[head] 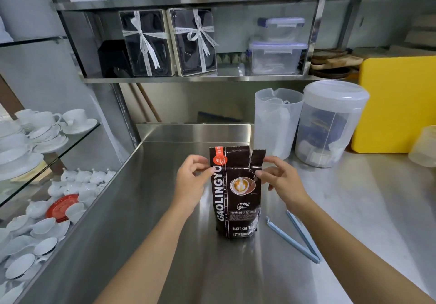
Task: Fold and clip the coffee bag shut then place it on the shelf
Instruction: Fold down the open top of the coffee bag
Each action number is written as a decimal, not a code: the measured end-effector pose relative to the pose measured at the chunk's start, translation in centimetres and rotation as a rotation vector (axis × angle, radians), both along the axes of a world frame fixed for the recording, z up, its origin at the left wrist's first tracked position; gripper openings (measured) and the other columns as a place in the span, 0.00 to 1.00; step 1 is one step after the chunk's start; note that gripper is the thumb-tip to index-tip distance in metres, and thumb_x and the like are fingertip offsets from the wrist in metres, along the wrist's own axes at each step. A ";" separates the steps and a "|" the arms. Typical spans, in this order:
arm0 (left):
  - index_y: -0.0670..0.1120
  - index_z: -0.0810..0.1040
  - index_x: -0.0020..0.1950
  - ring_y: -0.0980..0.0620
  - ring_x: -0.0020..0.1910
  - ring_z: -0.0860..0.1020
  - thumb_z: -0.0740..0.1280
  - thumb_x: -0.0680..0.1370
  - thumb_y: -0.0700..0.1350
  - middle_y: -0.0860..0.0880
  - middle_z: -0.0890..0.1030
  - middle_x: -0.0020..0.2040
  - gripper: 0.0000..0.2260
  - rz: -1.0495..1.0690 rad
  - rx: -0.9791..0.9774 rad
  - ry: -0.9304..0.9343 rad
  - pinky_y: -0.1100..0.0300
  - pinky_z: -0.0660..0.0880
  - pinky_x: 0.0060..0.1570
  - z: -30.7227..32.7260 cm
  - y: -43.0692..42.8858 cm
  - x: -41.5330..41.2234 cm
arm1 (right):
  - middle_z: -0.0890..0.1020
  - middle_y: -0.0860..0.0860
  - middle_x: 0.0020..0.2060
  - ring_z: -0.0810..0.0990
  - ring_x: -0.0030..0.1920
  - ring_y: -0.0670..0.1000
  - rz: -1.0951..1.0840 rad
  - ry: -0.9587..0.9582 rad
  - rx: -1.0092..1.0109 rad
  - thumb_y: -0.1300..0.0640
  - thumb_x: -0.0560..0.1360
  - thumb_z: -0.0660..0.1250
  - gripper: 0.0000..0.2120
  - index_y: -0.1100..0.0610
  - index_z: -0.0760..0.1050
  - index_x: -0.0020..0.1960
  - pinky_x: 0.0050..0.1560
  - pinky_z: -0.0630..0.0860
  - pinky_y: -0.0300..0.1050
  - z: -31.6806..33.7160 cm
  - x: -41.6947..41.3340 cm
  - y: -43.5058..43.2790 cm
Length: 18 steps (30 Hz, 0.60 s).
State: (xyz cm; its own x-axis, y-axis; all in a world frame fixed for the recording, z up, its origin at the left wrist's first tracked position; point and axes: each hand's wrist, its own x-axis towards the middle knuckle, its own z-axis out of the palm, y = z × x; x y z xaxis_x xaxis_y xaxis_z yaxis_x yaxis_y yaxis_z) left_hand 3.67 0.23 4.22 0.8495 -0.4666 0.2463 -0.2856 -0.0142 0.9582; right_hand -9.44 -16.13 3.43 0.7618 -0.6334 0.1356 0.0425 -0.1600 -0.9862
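A dark brown coffee bag (237,195) with white lettering and a latte picture stands upright on the steel counter (146,221). Its top edge is torn open near the right side and unfolded. My left hand (192,181) pinches the bag's upper left edge. On the other side, my right hand (280,181) grips the upper right edge just below the tear. A light blue bag clip (295,239) lies open in a V on the counter to the right of the bag. The steel shelf (188,79) runs above the counter's back.
The shelf holds two ribboned black gift boxes (169,42) and stacked clear lidded containers (277,51). Two translucent plastic jugs (304,122) and a yellow board (398,101) stand at the counter's back right. Glass shelves with white cups and saucers (42,129) lie to the left.
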 end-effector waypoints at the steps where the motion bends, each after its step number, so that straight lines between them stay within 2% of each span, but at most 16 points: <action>1: 0.51 0.75 0.42 0.58 0.38 0.77 0.70 0.70 0.36 0.49 0.81 0.38 0.10 -0.017 0.005 -0.028 0.73 0.71 0.39 0.1 0.1 0.1 | 0.81 0.44 0.26 0.75 0.28 0.39 0.003 -0.029 0.007 0.65 0.69 0.69 0.09 0.53 0.79 0.44 0.26 0.69 0.30 0.4 0.1 -0.1; 4: 0.53 0.77 0.38 0.60 0.38 0.77 0.68 0.71 0.33 0.52 0.80 0.37 0.14 -0.076 0.023 -0.088 0.74 0.72 0.41 0.2 0.1 0.3 | 0.78 0.46 0.28 0.72 0.26 0.37 -0.026 -0.088 -0.029 0.70 0.67 0.69 0.14 0.52 0.80 0.32 0.27 0.67 0.26 1.2 0.3 -0.5; 6: 0.51 0.79 0.34 0.58 0.40 0.77 0.67 0.70 0.29 0.52 0.80 0.36 0.16 -0.104 0.015 -0.089 0.70 0.74 0.45 0.2 0.0 0.5 | 0.78 0.52 0.33 0.73 0.29 0.39 0.019 -0.087 -0.059 0.73 0.66 0.68 0.11 0.59 0.81 0.36 0.29 0.67 0.26 1.6 0.2 -0.5; 8: 0.49 0.80 0.31 0.56 0.41 0.78 0.64 0.69 0.25 0.50 0.80 0.37 0.19 -0.124 0.002 -0.062 0.64 0.74 0.48 0.0 0.1 0.6 | 0.79 0.54 0.35 0.75 0.29 0.40 0.074 -0.082 -0.073 0.78 0.67 0.62 0.14 0.63 0.80 0.42 0.29 0.68 0.28 1.5 0.0 -0.5; 11: 0.46 0.81 0.30 0.52 0.44 0.78 0.61 0.69 0.23 0.48 0.80 0.40 0.20 -0.148 0.020 -0.029 0.56 0.73 0.50 0.0 0.3 0.4 | 0.79 0.56 0.36 0.78 0.29 0.41 0.105 -0.090 -0.045 0.83 0.65 0.52 0.18 0.72 0.78 0.43 0.26 0.73 0.31 1.2 -0.2 -0.6; 13: 0.48 0.82 0.30 0.48 0.49 0.78 0.61 0.70 0.26 0.50 0.81 0.42 0.20 -0.171 0.069 -0.032 0.51 0.73 0.55 0.0 0.5 0.5 | 0.80 0.56 0.38 0.79 0.30 0.41 0.100 -0.079 -0.044 0.83 0.64 0.52 0.18 0.73 0.77 0.43 0.27 0.74 0.32 1.1 -0.2 -0.6; 15: 0.51 0.82 0.30 0.48 0.55 0.75 0.61 0.70 0.31 0.52 0.83 0.44 0.18 -0.200 0.139 -0.052 0.47 0.68 0.63 0.1 0.7 0.6 | 0.81 0.58 0.42 0.81 0.33 0.41 0.086 -0.059 -0.056 0.82 0.65 0.53 0.17 0.72 0.78 0.44 0.30 0.76 0.31 0.7 -0.2 -0.7; 17: 0.53 0.82 0.32 0.49 0.58 0.73 0.64 0.69 0.42 0.52 0.83 0.46 0.11 -0.233 0.188 -0.075 0.42 0.63 0.66 0.3 0.9 0.4 | 0.81 0.59 0.44 0.82 0.33 0.41 0.080 -0.059 -0.083 0.81 0.67 0.54 0.15 0.73 0.78 0.44 0.33 0.77 0.31 0.4 -0.2 -0.7; 18: 0.55 0.81 0.34 0.48 0.60 0.72 0.65 0.69 0.47 0.52 0.82 0.47 0.07 -0.231 0.211 -0.087 0.42 0.62 0.66 0.4 0.8 0.4 | 0.82 0.59 0.41 0.82 0.32 0.42 0.072 -0.065 -0.094 0.81 0.68 0.55 0.14 0.73 0.78 0.44 0.34 0.78 0.32 0.4 -0.2 -0.6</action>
